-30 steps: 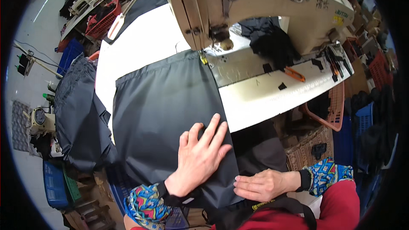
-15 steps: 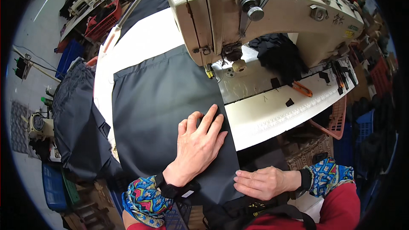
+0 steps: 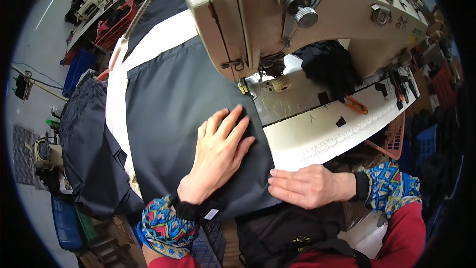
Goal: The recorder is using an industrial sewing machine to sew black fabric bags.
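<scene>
A dark grey fabric panel (image 3: 168, 114) lies across the white sewing table, its right edge running under the presser foot (image 3: 244, 87) of a cream sewing machine (image 3: 218, 25). My left hand (image 3: 218, 151) rests flat on the panel, fingers a little spread, just below the presser foot. At the panel's lower right edge, my right hand (image 3: 311, 186) pinches the fabric with its fingers together; the thumb is hidden. Both wrists wear patterned sleeve covers. The needle tip is too small to make out.
A black fabric bundle (image 3: 329, 67) sits under the machine arm. Near it lie an orange-handled cutter (image 3: 356, 105) and black scraps (image 3: 341, 121). Gathered dark fabric (image 3: 91, 144) hangs off the table's left side. A pink basket (image 3: 391, 139) is below the right edge.
Both hands have moved away from me toward the machine, and the panel's near edge has moved up with them. The right hand still holds the edge; the left still lies flat.
</scene>
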Available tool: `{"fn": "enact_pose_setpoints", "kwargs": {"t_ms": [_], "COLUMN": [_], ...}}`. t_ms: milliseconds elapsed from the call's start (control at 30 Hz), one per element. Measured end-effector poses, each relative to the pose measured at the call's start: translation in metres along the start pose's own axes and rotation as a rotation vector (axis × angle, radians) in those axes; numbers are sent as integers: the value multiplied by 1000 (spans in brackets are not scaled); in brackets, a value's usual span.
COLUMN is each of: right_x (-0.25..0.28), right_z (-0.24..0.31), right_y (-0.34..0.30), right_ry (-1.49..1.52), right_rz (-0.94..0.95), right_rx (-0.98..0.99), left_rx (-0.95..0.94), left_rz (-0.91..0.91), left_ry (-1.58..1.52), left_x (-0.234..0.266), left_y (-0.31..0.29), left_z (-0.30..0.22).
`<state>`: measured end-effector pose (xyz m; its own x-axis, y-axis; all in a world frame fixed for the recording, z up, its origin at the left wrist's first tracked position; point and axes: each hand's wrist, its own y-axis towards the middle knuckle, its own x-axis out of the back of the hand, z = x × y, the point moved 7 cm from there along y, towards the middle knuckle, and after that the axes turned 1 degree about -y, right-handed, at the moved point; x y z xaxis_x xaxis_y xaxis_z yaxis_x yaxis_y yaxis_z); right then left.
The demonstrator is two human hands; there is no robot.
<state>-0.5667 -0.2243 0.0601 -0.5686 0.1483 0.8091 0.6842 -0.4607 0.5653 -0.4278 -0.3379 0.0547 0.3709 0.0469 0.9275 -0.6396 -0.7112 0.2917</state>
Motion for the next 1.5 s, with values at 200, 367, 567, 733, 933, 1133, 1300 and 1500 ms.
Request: {"fn": "enact_pose_setpoints", "kwargs": {"t_ms": [200,367,567,733,933,1133,1300,1500], "right_x": [-8,-11,7,26,89,95,71,30], "right_z": [-36,-52,-38,-51,-108,-147,-258,-291], "right_y": [12,20,11,-20,-92,-52,24,18], "right_ry": [79,3,-18,-184,-692,-565,-536,-214], "right_rz": [45,54,94,75,22,-19,466,553], "right_rx": [-2,-19,-170,-263,-613,-510,-848,-908], "left_rx": [-87,-123,-154,-146,-109,-9,138,238], "left_rz": [198,25,-14,-28,-69,34,-17,-6], "left_ry": [-397,-115,-74,-55,-77,-99,-152,-82], "left_x": [19,3,1,-1,1,-9,-15,-16], "left_y": [-43,-41,-23,-8,7,5,-16,-45], "left_z": [-41,-38,-23,-1,9,10,-12,-17]}}
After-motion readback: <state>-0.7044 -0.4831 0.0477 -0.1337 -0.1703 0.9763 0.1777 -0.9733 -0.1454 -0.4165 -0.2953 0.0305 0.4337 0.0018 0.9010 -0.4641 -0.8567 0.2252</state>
